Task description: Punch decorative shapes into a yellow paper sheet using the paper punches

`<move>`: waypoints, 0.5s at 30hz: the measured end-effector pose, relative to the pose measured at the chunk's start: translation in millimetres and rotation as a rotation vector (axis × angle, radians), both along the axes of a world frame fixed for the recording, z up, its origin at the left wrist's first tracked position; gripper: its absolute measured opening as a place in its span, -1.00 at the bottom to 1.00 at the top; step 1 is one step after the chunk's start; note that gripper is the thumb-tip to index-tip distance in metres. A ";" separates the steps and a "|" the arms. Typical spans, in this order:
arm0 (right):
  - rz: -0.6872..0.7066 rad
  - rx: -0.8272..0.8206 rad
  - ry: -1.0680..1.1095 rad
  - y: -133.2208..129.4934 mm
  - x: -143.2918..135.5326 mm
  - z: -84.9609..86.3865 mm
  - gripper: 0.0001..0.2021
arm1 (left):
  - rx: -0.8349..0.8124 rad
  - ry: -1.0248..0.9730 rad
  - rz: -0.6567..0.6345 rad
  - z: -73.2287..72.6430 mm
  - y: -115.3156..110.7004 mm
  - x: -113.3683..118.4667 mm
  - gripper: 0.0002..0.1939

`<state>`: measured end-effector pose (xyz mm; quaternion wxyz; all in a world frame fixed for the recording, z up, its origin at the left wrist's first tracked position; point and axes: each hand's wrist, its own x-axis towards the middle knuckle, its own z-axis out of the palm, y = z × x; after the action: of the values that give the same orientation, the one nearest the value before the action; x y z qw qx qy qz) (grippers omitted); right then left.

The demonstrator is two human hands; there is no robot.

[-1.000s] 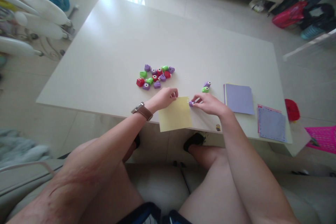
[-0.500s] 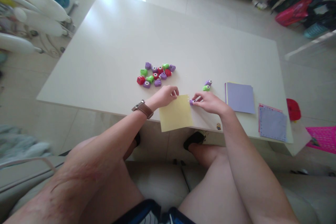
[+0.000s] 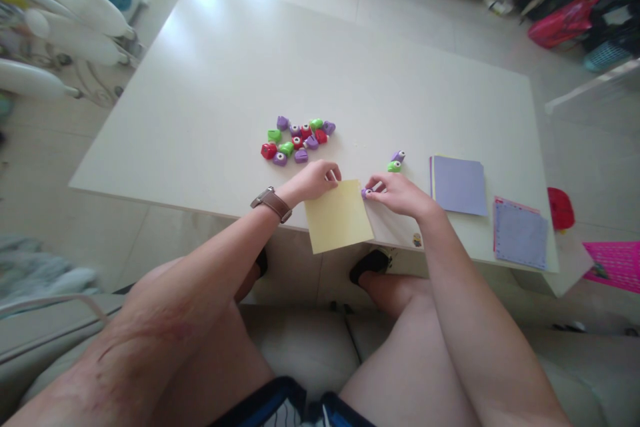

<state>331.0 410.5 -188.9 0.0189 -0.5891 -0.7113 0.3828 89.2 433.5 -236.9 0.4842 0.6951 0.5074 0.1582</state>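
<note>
A square sheet of yellow paper (image 3: 340,220) hangs partly over the table's near edge. My left hand (image 3: 320,178) has its fingers closed on the sheet's top edge. At the sheet's upper right corner, my right hand (image 3: 387,190) grips a small purple craft punch (image 3: 367,193). Tiny notches show along the top right corner of the paper. Just beyond my right hand lie another purple punch (image 3: 398,156) and a green punch (image 3: 394,166). Past my left hand is a cluster of several purple, green and red punches (image 3: 301,156).
A stack of purple and yellow paper (image 3: 459,185) lies right of my right hand. Farther right is a pile of sheets with punched edges (image 3: 521,233). The white table (image 3: 320,67) extends away from me; its near edge runs beside my knees. Tiny paper bits lie beyond the sheet.
The yellow sheet has turned slightly, its lower edge swinging to the right. Both hands keep nearly the same places and holds.
</note>
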 end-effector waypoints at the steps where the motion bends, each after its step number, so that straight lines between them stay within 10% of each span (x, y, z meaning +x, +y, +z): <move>1: 0.003 -0.001 0.000 0.0 -0.1 0.2 -0.95 | -0.003 0.012 -0.004 0.3 0.1 0.1 -0.90; 15: -0.004 -0.041 -0.033 0.5 -2.4 6.2 -0.95 | -0.044 0.065 -0.009 4.0 -0.6 1.2 -0.86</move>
<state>328.7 410.9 -182.7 -0.0041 -0.5973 -0.7023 0.3872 90.4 432.9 -232.9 0.4834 0.6914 0.5229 0.1221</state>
